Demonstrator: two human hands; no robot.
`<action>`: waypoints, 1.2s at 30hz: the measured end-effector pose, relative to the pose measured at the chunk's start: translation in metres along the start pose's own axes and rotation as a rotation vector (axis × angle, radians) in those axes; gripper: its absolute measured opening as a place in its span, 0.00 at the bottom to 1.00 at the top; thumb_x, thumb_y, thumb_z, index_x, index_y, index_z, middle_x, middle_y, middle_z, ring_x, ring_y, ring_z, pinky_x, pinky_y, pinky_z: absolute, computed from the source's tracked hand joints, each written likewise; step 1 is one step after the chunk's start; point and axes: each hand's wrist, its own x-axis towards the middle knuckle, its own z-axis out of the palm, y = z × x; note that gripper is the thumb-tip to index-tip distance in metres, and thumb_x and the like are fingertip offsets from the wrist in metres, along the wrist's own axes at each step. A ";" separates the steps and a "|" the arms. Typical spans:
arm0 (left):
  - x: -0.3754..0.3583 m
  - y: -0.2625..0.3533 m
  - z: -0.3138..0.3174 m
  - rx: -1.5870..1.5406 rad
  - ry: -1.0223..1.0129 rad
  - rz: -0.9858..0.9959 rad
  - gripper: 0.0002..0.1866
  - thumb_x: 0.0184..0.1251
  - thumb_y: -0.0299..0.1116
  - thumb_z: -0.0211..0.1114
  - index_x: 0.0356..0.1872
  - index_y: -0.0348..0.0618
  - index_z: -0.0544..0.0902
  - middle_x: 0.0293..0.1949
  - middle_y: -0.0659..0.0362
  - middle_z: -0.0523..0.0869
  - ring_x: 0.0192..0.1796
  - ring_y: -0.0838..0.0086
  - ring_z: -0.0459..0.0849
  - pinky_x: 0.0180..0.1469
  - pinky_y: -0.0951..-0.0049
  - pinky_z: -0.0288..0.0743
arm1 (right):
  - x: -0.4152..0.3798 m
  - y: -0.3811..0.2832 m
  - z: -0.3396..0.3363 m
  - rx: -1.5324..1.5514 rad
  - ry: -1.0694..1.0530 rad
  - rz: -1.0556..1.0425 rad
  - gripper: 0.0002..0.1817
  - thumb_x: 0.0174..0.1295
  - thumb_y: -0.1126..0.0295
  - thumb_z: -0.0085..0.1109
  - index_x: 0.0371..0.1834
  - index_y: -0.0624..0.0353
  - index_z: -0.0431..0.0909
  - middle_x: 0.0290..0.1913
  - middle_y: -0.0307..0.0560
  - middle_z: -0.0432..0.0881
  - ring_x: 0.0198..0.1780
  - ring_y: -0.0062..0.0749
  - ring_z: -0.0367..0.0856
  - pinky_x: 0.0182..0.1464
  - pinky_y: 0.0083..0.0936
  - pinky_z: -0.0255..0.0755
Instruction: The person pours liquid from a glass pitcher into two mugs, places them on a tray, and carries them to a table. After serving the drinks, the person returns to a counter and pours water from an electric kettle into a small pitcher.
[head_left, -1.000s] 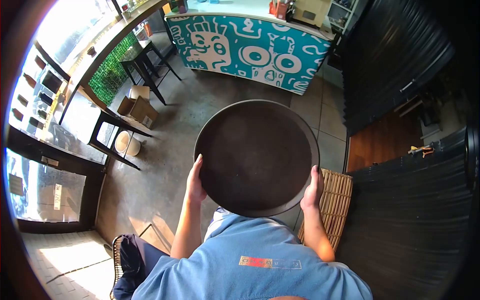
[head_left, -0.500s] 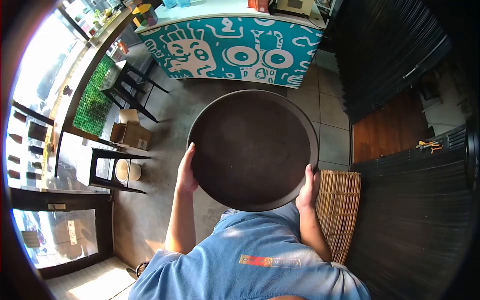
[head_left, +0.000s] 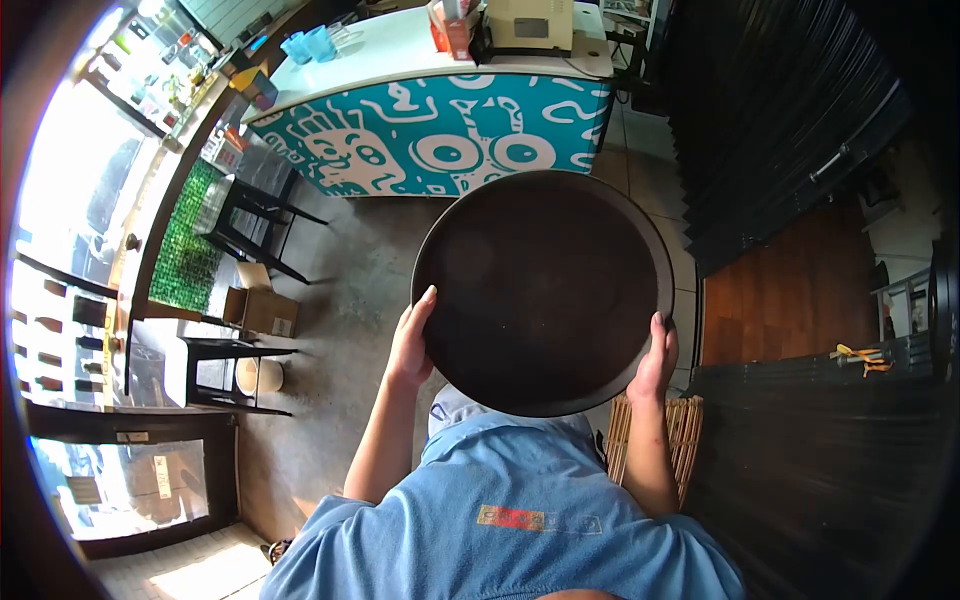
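Observation:
A large round dark tray [head_left: 540, 300] with a raised rim is held out in front of my blue shirt. My left hand [head_left: 412, 340] grips its left edge, the thumb lying over the rim. On the right edge, my right hand [head_left: 653, 362] holds it the same way, thumb up on the rim. The fingers under the tray are mostly hidden. Nothing lies on the tray's surface.
Ahead stands a counter [head_left: 400, 130] with a teal and white front. Black stools [head_left: 255, 225], a cardboard box [head_left: 268, 312] and a white bucket [head_left: 262, 376] are at the left. A woven basket [head_left: 685, 440] and dark pleated curtains [head_left: 800, 470] are on the right.
The tray and both my hands have moved to the right in view. More of the counter top shows, and less of the woven basket.

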 end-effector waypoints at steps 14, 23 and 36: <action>0.178 -0.016 0.084 0.045 -0.023 -0.108 0.20 0.69 0.44 0.58 0.51 0.37 0.77 0.45 0.57 0.83 0.46 0.73 0.81 0.51 0.74 0.75 | 0.149 -0.026 0.009 -0.026 0.206 -0.033 0.11 0.64 0.62 0.56 0.41 0.57 0.75 0.42 0.34 0.74 0.47 0.18 0.66 0.54 0.20 0.58; 0.346 -0.006 0.195 0.082 -0.288 -0.252 0.20 0.69 0.44 0.58 0.51 0.37 0.76 0.45 0.57 0.82 0.47 0.73 0.81 0.50 0.72 0.75 | 0.276 -0.063 0.010 0.016 0.500 -0.105 0.21 0.62 0.61 0.60 0.54 0.60 0.72 0.54 0.41 0.73 0.56 0.23 0.67 0.61 0.24 0.57; 0.511 -0.082 0.331 0.233 -0.289 -0.275 0.25 0.67 0.45 0.60 0.57 0.38 0.74 0.53 0.58 0.80 0.55 0.71 0.77 0.58 0.70 0.69 | 0.423 -0.099 -0.055 0.011 0.501 -0.213 0.33 0.61 0.64 0.60 0.67 0.66 0.60 0.66 0.49 0.65 0.67 0.30 0.61 0.69 0.28 0.50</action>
